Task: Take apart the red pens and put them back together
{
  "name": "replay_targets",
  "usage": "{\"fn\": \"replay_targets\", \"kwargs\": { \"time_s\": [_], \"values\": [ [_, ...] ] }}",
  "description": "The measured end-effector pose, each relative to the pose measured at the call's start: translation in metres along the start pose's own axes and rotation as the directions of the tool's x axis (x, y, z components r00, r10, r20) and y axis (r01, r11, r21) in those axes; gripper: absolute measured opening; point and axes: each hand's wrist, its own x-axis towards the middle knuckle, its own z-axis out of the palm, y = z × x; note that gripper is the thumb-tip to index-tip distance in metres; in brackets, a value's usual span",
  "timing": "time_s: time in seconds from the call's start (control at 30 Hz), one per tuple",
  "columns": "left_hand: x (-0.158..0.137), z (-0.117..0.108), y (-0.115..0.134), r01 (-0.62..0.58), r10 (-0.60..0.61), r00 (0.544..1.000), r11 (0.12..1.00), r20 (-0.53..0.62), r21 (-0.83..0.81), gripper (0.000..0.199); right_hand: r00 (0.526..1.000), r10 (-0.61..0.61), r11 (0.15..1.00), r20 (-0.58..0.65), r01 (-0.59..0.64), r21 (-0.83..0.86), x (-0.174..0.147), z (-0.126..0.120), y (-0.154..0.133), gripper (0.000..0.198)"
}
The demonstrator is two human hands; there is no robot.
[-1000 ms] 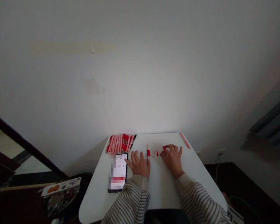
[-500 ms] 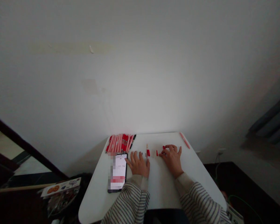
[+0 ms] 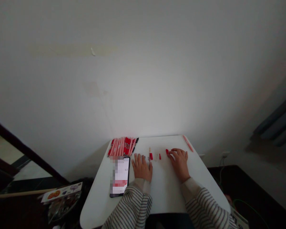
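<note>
Left hand (image 3: 141, 167): lay flat on the white table (image 3: 162, 187), fingers spread and holding nothing, just right of the phone (image 3: 120, 176). Right hand (image 3: 180, 161): rested palm down on the table, well right of the phone, fingers loosely extended with nothing gripped; its fingertips (image 3: 172, 152) were just beside a small red cap (image 3: 167, 151), contact too small to tell. Between the hands, right of the phone: a thin pen refill (image 3: 150, 152), a red pen part (image 3: 151, 156) and a smaller red piece (image 3: 160, 156), laid in a row. Beyond the phone, at the table's far left edge: a bundle of pink and red pens (image 3: 123, 146). Far right of the phone, near the table's far corner: a single pink pen (image 3: 188, 143). Phone: face up, screen lit. Both sleeves (image 3: 133, 206): striped.
</note>
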Motion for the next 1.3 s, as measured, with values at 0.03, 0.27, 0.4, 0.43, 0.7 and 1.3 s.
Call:
{"fn": "replay_targets", "kwargs": {
  "time_s": [0.03,0.27,0.4,0.43,0.7,1.3],
  "values": [
    [0.000,0.001,0.000,-0.005,0.005,1.000,1.000,0.016,0.002,0.054,1.000,-0.009,1.000,-0.012,0.009,0.013,-0.001,-0.002,0.005,0.021],
    [0.000,0.005,-0.004,0.000,-0.003,0.998,0.999,0.060,0.048,0.057,0.989,-0.142,0.985,0.039,0.137,0.100,-0.012,-0.012,0.033,0.031],
    [-0.001,0.004,-0.005,-0.004,0.000,0.998,0.998,0.064,0.057,0.057,0.984,-0.133,0.988,0.121,0.123,0.088,-0.018,-0.011,0.034,0.033],
    [-0.001,0.004,-0.005,-0.003,0.000,0.998,0.998,0.068,0.056,0.057,0.983,-0.131,0.989,0.127,0.121,0.084,-0.019,-0.010,0.034,0.032],
    [0.000,0.001,-0.005,-0.009,0.005,0.997,0.999,0.078,0.043,0.057,0.984,-0.130,0.989,0.118,0.122,0.078,-0.017,-0.009,0.035,0.028],
    [0.000,0.003,-0.004,-0.006,0.005,0.998,1.000,0.059,0.028,0.056,0.952,-0.227,0.972,0.203,0.209,0.105,0.005,-0.009,-0.002,0.029]
  ]
}}
